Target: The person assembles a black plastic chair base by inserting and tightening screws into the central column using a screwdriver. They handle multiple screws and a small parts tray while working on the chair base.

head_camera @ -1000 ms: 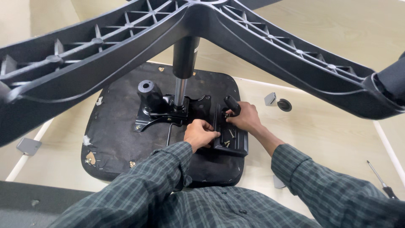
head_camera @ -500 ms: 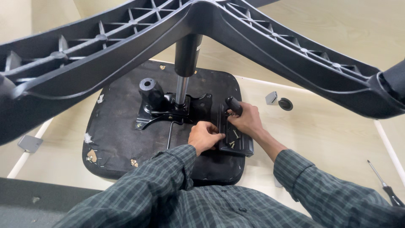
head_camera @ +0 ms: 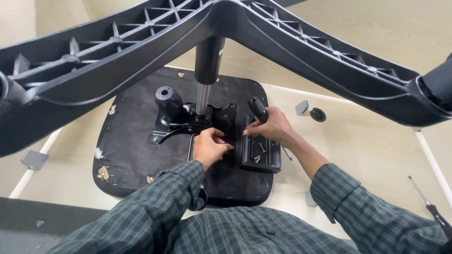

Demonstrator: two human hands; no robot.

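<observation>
Now both hands down on upturned chair seat, black underside facing me, lying on pale floor. Left hand curled, fingertips pinched at edge of metal mechanism plate near seat middle; what they pinch, cannot tell. Right hand closed around black lever handle, just right of plate, above black bracket with screws. Chair base looms overhead. Screwdriver well apart, near right.
</observation>
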